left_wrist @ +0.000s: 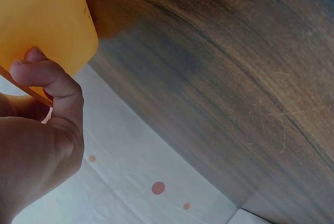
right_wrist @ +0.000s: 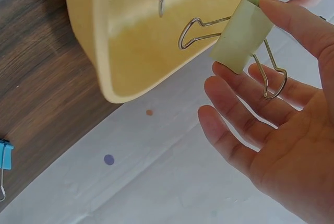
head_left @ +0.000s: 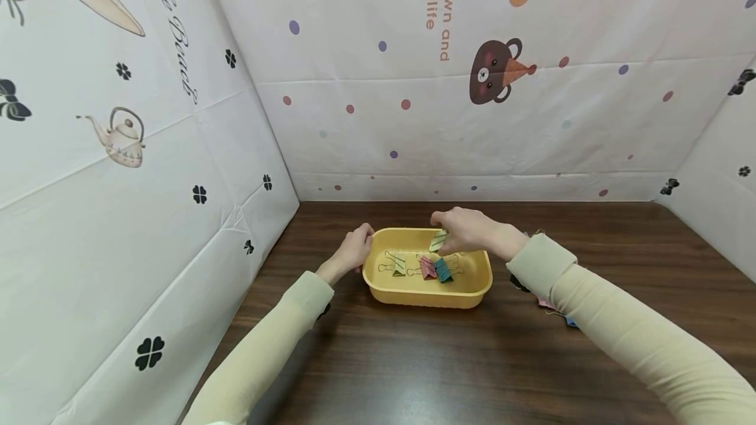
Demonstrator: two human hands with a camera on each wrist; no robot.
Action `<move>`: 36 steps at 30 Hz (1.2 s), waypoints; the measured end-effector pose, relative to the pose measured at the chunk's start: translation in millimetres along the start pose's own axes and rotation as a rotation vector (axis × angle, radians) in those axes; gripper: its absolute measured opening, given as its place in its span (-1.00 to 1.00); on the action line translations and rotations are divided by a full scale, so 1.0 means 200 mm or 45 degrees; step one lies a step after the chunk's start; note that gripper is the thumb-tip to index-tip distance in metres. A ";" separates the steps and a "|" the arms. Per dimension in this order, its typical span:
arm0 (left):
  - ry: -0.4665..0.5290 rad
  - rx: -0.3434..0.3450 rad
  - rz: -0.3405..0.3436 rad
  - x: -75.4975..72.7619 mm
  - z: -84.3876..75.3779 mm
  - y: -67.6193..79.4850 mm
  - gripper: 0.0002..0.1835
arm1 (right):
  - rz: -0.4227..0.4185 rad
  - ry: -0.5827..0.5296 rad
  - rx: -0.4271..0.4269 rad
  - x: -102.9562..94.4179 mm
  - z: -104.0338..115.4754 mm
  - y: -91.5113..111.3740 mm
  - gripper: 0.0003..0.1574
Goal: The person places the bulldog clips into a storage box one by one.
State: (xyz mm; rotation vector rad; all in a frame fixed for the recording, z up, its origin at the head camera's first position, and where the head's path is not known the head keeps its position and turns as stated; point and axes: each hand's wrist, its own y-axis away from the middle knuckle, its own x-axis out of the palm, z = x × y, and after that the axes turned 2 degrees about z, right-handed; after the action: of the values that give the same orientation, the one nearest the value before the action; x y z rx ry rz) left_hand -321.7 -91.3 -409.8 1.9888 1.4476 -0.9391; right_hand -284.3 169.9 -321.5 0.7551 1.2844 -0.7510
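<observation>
My left hand (head_left: 353,248) grips the left rim of a yellow plastic basin (head_left: 425,298), fingers curled against its outer wall in the left wrist view. Over the basin's back right part, my right hand (head_left: 469,229) pinches a pale yellow-green binder clip (right_wrist: 242,35) between thumb and fingertips, its two wire handles spread apart. Inside the basin lie a pale green binder clip (head_left: 399,264), a pink binder clip (head_left: 427,267) and a teal binder clip (head_left: 443,271), the pink and teal ones side by side.
Partly hidden by the right forearm, more clips lie on the dark wooden table (head_left: 413,366), among them a blue clip (head_left: 571,322) and a pink clip (head_left: 546,303). A printed white sheet (head_left: 472,143) stands behind the table and along both sides.
</observation>
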 end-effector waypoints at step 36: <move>-0.013 0.017 -0.021 0.00 0.00 0.00 -0.79 | 0.186 -0.003 -0.080 0.08 0.06 0.03 -0.25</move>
State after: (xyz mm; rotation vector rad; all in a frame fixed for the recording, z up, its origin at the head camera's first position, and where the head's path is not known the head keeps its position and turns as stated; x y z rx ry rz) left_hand -322.3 -91.1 -408.9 1.9819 1.4583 -0.9669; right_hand -270.4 163.0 -335.8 0.7876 1.2311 -0.5914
